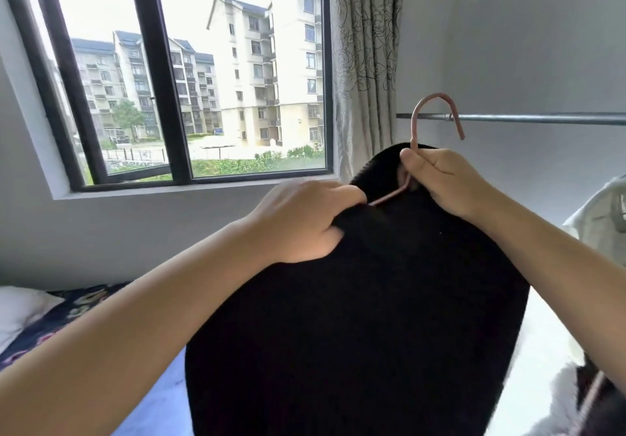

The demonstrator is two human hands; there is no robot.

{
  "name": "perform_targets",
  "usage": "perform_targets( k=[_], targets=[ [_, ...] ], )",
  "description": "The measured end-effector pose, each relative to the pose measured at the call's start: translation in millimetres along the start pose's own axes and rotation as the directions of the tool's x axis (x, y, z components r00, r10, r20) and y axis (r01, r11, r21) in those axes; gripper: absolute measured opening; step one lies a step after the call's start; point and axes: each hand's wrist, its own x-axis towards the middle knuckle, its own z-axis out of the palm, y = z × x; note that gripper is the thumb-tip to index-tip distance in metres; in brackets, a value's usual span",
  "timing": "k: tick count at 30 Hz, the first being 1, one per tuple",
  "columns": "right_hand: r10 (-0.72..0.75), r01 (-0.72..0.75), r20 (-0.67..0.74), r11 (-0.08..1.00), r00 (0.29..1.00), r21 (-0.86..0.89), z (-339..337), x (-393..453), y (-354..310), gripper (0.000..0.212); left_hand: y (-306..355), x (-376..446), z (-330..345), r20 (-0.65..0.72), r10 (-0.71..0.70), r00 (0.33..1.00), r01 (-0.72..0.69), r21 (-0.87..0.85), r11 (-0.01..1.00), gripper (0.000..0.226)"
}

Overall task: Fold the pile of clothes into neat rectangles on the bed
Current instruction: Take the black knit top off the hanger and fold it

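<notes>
Two hands hold one black sweater (355, 317) up in front of the window (176, 73). The left hand (301, 222) grips a fold of the knit near the collar, fingers curled round the fabric. The right hand (440, 178) pinches the neck of a pink hanger (437, 117), whose hook stands just right of the window, in front of a metal rail (542, 118). The sweater hangs below the window, above the bed (50, 327). No label or writing is legible.
</notes>
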Motion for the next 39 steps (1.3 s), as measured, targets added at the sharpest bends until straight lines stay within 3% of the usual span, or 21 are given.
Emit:
perform_targets(
  k=[3,6,7,11,16,19,24,25,27,31,36,39],
  targets=[
    [-0.009,0.009,0.011,1.000,1.000,-0.011,1.1,-4.3,2.8,0.044,-10.1,-6.1,-1.6,-0.013,0.069,0.998,-0.069,0.001,0.998,0.017],
    [-0.005,0.005,0.023,1.000,1.000,-0.023,9.8,-5.7,4.0,0.044,-18.2,-15.6,3.1,-0.117,0.261,0.958,-0.271,-0.075,0.960,0.030],
    [-0.008,0.008,0.024,1.000,1.000,-0.023,12.1,-5.7,4.2,0.044,-20.0,-17.8,6.1,-0.092,0.287,0.953,-0.298,-0.135,0.945,0.035],
    [-0.018,0.020,0.035,0.998,0.999,-0.055,20.4,-1.7,2.4,0.045,-16.1,-34.6,14.2,0.198,0.235,0.952,-0.137,-0.410,0.902,0.043],
    [-0.015,0.015,0.000,0.984,1.000,-0.176,34.1,9.9,7.5,0.045,-7.5,-47.5,22.4,0.356,0.191,0.915,0.124,-0.697,0.706,0.033],
    [0.004,-0.011,-0.033,0.975,0.999,-0.223,41.2,20.2,12.0,0.046,-5.5,-47.9,21.9,0.397,0.192,0.897,0.245,-0.810,0.533,0.054],
    [0.135,-0.169,-0.176,0.966,0.975,-0.196,33.1,35.5,40.5,0.048,-15.4,-37.9,14.4,0.273,0.019,0.962,0.247,-0.896,0.368,0.059],
    [0.194,-0.230,-0.197,0.957,0.961,-0.179,29.8,35.6,48.9,0.049,-17.5,-36.0,10.4,0.265,-0.015,0.964,0.251,-0.893,0.374,0.061],
    [0.319,-0.356,-0.224,0.923,0.921,-0.147,24.8,34.3,61.4,0.049,-19.8,-30.6,0.4,0.263,-0.078,0.962,0.267,-0.834,0.483,0.060],
    [0.468,-0.503,-0.234,0.855,0.852,-0.123,26.3,33.1,67.5,0.051,-7.0,-24.4,2.5,0.141,-0.242,0.960,0.271,-0.686,0.675,0.028],
    [0.429,-0.482,-0.253,0.851,0.867,-0.208,34.1,29.6,52.5,0.049,1.0,-33.6,21.9,-0.123,-0.526,0.842,0.308,-0.691,0.654,0.026],
    [0.446,-0.474,-0.162,0.822,0.880,-0.315,31.2,19.9,40.6,0.048,-3.4,-36.3,23.2,-0.203,-0.596,0.777,0.300,-0.714,0.633,0.032]
  ],
)
